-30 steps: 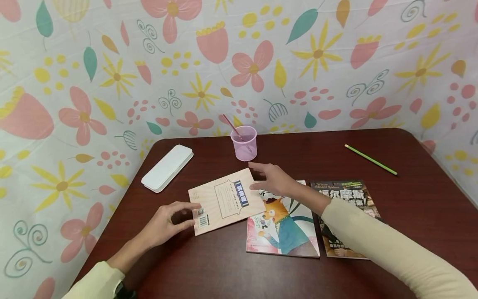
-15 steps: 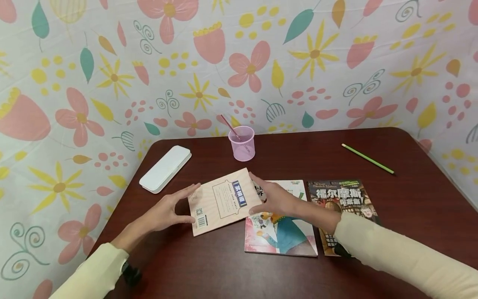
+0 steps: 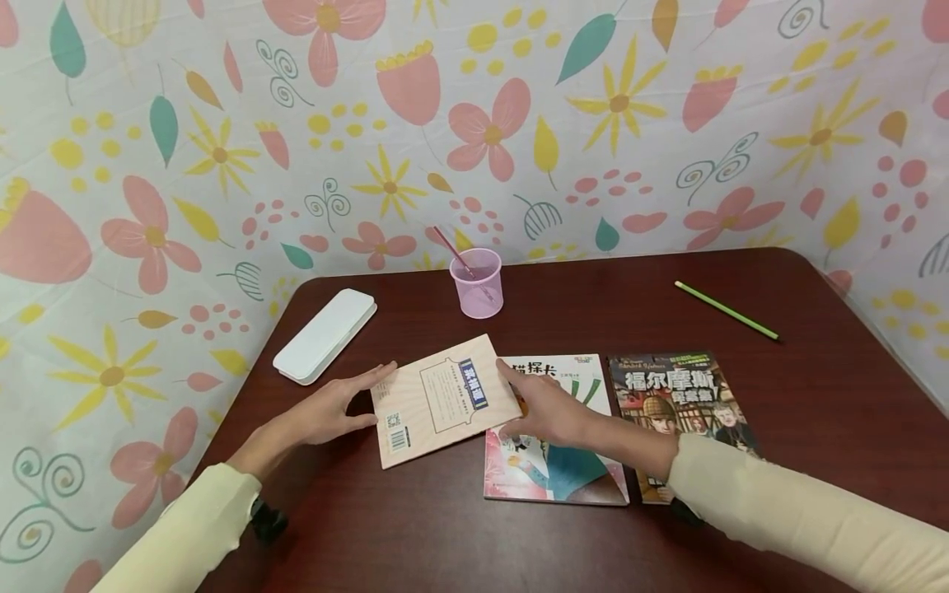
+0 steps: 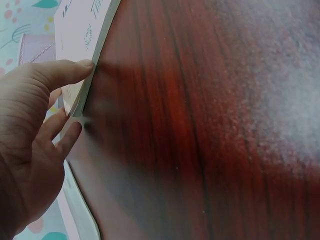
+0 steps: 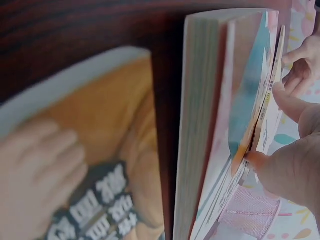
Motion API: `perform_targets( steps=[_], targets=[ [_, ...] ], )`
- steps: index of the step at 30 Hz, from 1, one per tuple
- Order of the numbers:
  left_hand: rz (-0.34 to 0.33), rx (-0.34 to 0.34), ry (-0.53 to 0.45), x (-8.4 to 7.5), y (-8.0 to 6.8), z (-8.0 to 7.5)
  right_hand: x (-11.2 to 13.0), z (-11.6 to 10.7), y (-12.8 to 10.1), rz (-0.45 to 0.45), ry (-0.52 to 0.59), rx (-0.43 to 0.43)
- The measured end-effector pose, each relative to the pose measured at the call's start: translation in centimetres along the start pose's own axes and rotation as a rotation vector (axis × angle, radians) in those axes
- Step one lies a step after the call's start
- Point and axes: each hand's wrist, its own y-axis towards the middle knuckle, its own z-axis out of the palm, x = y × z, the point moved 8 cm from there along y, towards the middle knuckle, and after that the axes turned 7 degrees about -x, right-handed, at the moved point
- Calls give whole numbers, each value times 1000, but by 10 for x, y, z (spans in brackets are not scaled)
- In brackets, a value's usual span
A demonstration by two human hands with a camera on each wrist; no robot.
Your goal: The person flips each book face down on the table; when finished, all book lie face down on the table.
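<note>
A cream book (image 3: 437, 403) lies at a slant in the middle of the table, its back cover with barcode and blue label facing up. My left hand (image 3: 322, 414) holds its left side; in the left wrist view the thumb (image 4: 75, 72) crosses to the book's edge while the fingers reach round the corner. At the right side my right hand (image 3: 552, 409) grips it, thumb and fingers spread along the short edge. Beneath that hand, the cream book overlaps a picture book (image 3: 586, 482) with a cat on its cover.
Right of the picture book lies a dark comic-style book (image 3: 656, 403), partly behind the right forearm. A pink cup (image 3: 478, 296) with a pencil (image 3: 452, 249) stands at the back. A white case (image 3: 326, 336) lies left, a green pencil (image 3: 726, 310) right. A patterned curtain (image 3: 460, 189) hangs behind.
The right hand has drawn back from above the cream book to its right edge. The left fingers have spread, then come in at its left side. The book has hardly moved.
</note>
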Motion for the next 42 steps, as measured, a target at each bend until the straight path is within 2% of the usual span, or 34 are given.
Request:
perform_targets(
  steps=[9, 19, 24, 33, 42],
  targets=[
    [-49, 65, -13, 2, 1, 4, -2, 0, 3, 17, 9, -27],
    [-57, 109, -27, 2, 1, 5, 2, 2, 7, 51, 29, -26],
    [-56, 112, -1, 2, 0, 6, 3, 0, 9, 43, 22, -33],
    [-57, 65, 61, -1, -3, 1, 8, -8, 14, -42, -18, -92],
    [-40, -33, 151, 4, -7, -3, 4, -12, 23, -36, -17, -135]
  ],
)
